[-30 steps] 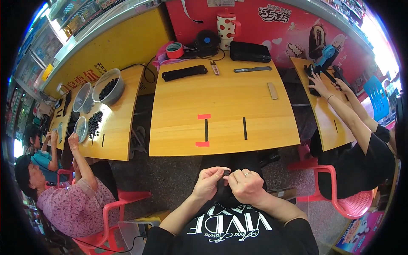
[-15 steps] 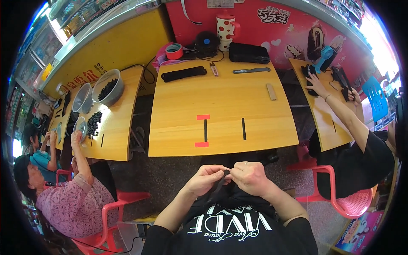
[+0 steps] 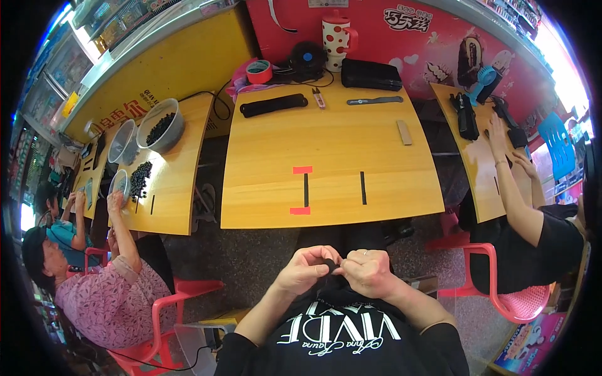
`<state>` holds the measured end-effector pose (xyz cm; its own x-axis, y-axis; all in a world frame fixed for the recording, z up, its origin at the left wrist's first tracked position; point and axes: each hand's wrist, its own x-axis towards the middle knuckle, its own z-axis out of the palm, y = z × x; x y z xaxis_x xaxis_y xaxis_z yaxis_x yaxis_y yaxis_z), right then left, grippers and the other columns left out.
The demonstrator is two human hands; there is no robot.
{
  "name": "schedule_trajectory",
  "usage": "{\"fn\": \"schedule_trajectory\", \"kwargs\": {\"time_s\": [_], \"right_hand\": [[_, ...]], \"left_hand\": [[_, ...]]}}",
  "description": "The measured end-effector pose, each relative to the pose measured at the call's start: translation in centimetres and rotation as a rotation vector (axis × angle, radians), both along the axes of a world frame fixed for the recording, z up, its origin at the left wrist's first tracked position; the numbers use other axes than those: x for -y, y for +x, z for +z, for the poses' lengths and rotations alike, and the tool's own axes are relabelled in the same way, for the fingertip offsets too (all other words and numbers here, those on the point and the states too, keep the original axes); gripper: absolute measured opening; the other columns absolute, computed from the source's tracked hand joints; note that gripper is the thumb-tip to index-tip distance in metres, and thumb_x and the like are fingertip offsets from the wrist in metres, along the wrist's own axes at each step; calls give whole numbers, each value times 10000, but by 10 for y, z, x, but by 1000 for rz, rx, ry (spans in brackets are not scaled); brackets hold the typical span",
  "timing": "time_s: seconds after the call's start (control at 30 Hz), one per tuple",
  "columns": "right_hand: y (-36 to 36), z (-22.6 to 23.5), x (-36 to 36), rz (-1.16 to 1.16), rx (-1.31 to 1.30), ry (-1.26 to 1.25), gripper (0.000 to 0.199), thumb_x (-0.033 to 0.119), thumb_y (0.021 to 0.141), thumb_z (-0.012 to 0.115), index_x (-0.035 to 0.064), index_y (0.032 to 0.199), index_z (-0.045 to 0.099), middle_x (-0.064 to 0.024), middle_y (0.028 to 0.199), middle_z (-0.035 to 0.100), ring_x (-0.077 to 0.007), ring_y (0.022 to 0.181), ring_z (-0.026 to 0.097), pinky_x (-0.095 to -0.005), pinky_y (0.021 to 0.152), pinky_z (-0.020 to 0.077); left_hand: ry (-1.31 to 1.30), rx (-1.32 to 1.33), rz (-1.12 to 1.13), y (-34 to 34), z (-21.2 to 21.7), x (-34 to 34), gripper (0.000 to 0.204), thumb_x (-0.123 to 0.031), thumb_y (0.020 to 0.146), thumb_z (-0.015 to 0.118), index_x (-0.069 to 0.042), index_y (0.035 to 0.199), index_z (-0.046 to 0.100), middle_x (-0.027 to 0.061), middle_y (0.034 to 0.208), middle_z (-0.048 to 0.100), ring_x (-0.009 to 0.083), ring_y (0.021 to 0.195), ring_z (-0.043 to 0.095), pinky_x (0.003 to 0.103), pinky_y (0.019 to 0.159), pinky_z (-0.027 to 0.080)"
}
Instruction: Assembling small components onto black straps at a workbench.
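Black piece (image 3: 330,266), lower centre of the frame, held above the wearer's dark clothing. It shows as a small, rounded dark end; its long axis and the way it points cannot be told. The fingers of the left hand (image 3: 303,272) pinch it; those of the right hand (image 3: 369,274) are curled at its right edge, and whether they grip it is hidden.

Left of the frame: three clear tubs on the side counter (image 3: 179,188). The large tub (image 3: 176,135) contains many black bits; the middle tub (image 3: 130,133) and small tub (image 3: 126,183) have contents too indistinct to name. One heap (image 3: 140,180) of black bits lies beside the small tub.

Centre: counter (image 3: 263,150) with two red strips, upper (image 3: 302,170) and lower (image 3: 300,211), and two black lines, left (image 3: 306,190) and right (image 3: 363,188). Toward its far edge: one black bundle (image 3: 274,105), one snips (image 3: 318,99), one grey strap (image 3: 375,100), one brown bar (image 3: 404,133), one black pouch (image 3: 371,74).
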<state>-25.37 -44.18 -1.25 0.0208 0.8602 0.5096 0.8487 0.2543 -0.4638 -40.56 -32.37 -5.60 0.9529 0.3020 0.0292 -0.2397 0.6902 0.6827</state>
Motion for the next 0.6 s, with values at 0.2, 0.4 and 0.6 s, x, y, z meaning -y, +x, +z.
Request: {"fn": "schedule_trajectory", "kwargs": {"time_s": [0.2,0.4,0.6], "right_hand": [[6,8,-6,179,-51,31,210,121,627,783,77,673,583,-35,596,499,-203,503,556,-317,420,403],[7,5,-4,140,139,195,224,165,642,788,100,667,575,8,596,456,-132,491,520,-274,410,383],[4,-1,1,171,210,223,238,193,657,787,109,668,564,21,599,431,-113,475,493,-248,401,360]], "left_hand": [[-71,-23,-241,0,9,-15,162,-163,884,682,-49,837,576,66,980,569,149,929,534,308,855,425],[-73,58,-18,2,7,2,168,-154,867,691,-41,776,606,63,935,568,176,938,528,321,878,415],[-108,21,55,-5,2,10,173,-138,852,698,-28,747,616,62,904,572,186,937,529,323,872,416]]}}
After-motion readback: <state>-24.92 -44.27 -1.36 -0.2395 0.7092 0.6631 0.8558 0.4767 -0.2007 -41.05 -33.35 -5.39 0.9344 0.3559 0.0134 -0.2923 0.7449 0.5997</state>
